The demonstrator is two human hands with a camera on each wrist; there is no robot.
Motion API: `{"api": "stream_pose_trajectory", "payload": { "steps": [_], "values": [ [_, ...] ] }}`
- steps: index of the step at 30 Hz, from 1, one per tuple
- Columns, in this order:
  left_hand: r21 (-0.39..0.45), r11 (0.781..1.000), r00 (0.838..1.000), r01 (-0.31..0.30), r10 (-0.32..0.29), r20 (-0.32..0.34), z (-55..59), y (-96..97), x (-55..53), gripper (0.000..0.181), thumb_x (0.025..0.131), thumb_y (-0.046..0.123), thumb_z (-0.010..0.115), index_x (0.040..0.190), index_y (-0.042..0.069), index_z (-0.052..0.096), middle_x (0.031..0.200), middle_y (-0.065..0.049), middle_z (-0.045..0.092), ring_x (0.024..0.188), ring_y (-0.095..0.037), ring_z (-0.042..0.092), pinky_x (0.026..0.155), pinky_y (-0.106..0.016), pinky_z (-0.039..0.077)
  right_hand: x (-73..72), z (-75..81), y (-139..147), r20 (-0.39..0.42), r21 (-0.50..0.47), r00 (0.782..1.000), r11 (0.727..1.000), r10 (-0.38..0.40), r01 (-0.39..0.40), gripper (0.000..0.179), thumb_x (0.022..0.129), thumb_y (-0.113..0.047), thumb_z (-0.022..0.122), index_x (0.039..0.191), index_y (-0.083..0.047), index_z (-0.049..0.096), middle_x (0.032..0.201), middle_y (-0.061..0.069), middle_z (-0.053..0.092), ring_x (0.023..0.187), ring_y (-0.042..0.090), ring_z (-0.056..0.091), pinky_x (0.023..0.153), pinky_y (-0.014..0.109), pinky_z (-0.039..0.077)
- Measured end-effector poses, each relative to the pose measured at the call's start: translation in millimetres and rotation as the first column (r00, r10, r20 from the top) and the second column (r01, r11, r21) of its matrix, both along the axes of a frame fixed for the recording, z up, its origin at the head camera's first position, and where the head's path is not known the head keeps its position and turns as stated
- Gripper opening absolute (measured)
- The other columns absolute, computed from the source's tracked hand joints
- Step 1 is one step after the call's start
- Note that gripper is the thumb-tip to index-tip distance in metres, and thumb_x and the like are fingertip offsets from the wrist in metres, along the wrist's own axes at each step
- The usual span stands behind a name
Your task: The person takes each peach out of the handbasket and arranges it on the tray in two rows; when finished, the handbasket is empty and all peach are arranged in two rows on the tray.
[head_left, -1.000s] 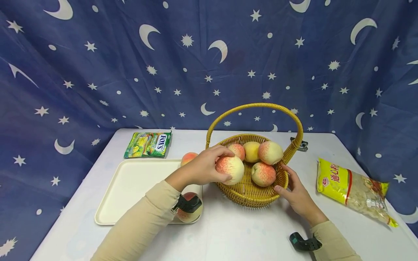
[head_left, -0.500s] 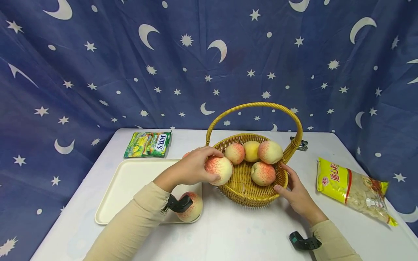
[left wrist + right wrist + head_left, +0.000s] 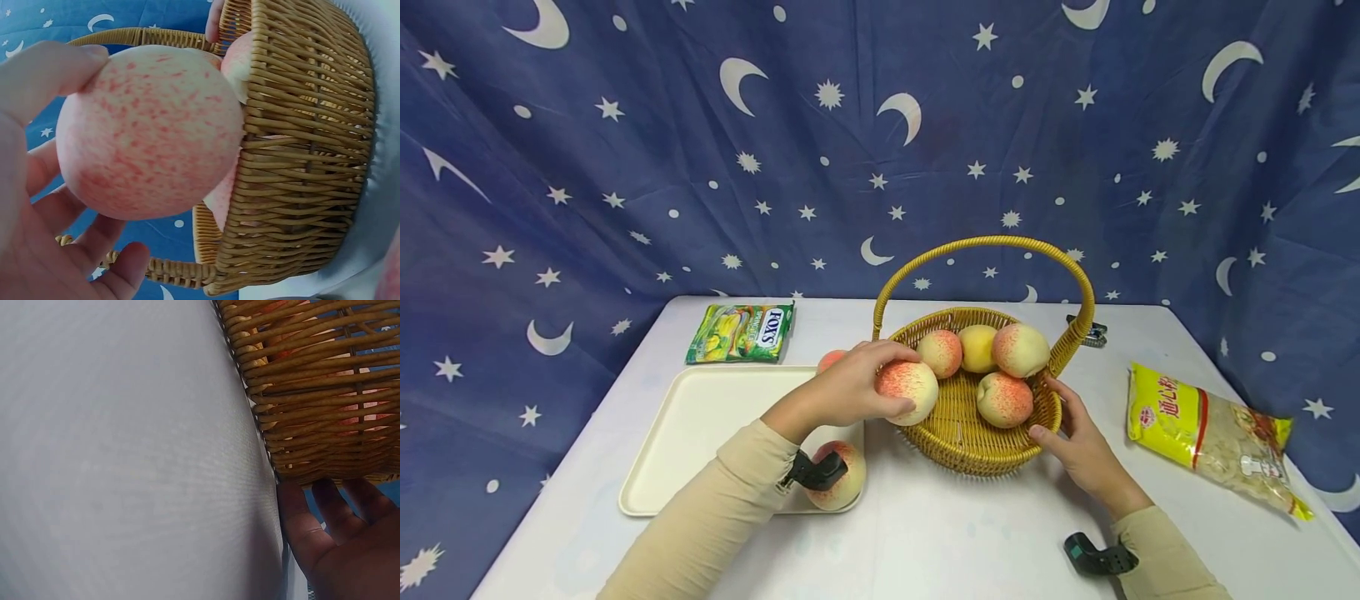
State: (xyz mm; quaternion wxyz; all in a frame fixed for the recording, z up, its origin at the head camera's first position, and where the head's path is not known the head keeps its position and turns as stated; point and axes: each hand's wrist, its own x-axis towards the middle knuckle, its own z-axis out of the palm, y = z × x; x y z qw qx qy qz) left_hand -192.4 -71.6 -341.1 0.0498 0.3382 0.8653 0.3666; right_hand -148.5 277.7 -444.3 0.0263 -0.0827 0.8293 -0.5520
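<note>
My left hand (image 3: 857, 387) grips a large cream peach with red speckles (image 3: 907, 392), thumb at the near side and fingers round the far side. In the left wrist view the peach (image 3: 150, 134) hangs beside the rim of a brown wicker basket (image 3: 300, 150). My right hand (image 3: 1086, 454) holds the basket's right rim, its thumb over the edge; fingertips (image 3: 300, 506) meet the outer weave. Inside the basket (image 3: 955, 454) lie several fruits: a red-speckled peach (image 3: 940, 353), a yellow one (image 3: 978, 348), a pale peach (image 3: 1021, 350) and another peach (image 3: 1004, 400).
A cream tray (image 3: 700, 425) stands at left; one peach (image 3: 841, 477) sits in its near right corner, another (image 3: 831, 359) is partly hidden behind my left hand. A green FOX'S packet (image 3: 740, 332), a yellow food bag (image 3: 1210, 437) and a dark clip (image 3: 1096, 334) lie around.
My left hand has drawn the held peach leftward from over the basket to its left rim, then shifted slightly right. The right hand and basket stay put.
</note>
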Motion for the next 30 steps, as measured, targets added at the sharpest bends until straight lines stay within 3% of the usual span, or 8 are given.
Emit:
{"api": "stream_pose_trajectory", "payload": {
  "steps": [8,12,22,26,30],
  "values": [
    [0.112,0.994,0.989,-0.006,-0.011,0.145,-12.7,1.8,0.3,0.058,0.088,0.021,0.078,0.141,0.013,0.056,0.139,-0.006,0.055,0.116,-0.02,0.056,0.101,-0.035,0.044,-0.6,-1.5,0,-0.002,0.001,1.0,1.0,-0.002,0.002,0.081,0.099,-0.011,0.061,0.159,-0.005,0.008,0.159,0.034,0.011,0.141,0.057,0.014,0.108,0.074,0.012],
    [0.131,0.991,0.983,-0.012,-0.012,0.182,-14.6,2.2,2.2,0.061,0.088,0.023,0.078,0.143,0.015,0.053,0.14,-0.006,0.054,0.116,-0.019,0.057,0.102,-0.036,0.043,-0.8,-1.5,0,-0.003,0.01,1.0,1.0,-0.002,0.002,0.081,0.099,-0.012,0.061,0.16,-0.006,0.007,0.158,0.034,0.012,0.141,0.057,0.016,0.108,0.074,0.013],
    [0.129,0.992,0.984,-0.007,-0.016,0.179,-16.8,2.8,2.2,0.073,0.083,0.026,0.083,0.147,0.014,0.049,0.143,-0.005,0.052,0.12,-0.019,0.055,0.104,-0.038,0.042,-0.6,-1.8,0,-0.001,0.01,1.0,1.0,-0.008,0.008,0.081,0.099,-0.013,0.061,0.16,-0.006,0.008,0.159,0.034,0.012,0.141,0.057,0.016,0.108,0.074,0.013],
    [0.131,0.991,0.982,-0.035,0.01,0.186,-14.4,-0.6,1.7,0.076,0.081,0.025,0.083,0.147,0.014,0.047,0.142,-0.003,0.053,0.118,-0.017,0.055,0.103,-0.037,0.043,0.3,-1.9,0,-0.001,0.014,1.0,1.0,-0.008,0.008,0.082,0.099,-0.013,0.061,0.159,-0.005,0.007,0.158,0.034,0.014,0.141,0.057,0.016,0.108,0.073,0.014],
    [0.115,0.99,0.984,-0.078,0.058,0.17,-9.0,-6.9,2.3,0.073,0.079,0.028,0.083,0.143,0.017,0.05,0.129,-0.001,0.06,0.11,-0.016,0.058,0.097,-0.037,0.045,0.6,-1.2,0,-0.002,0.011,1.0,1.0,-0.007,0.007,0.082,0.099,-0.013,0.061,0.159,-0.005,0.007,0.158,0.035,0.014,0.141,0.057,0.016,0.108,0.074,0.014]
  ]
}}
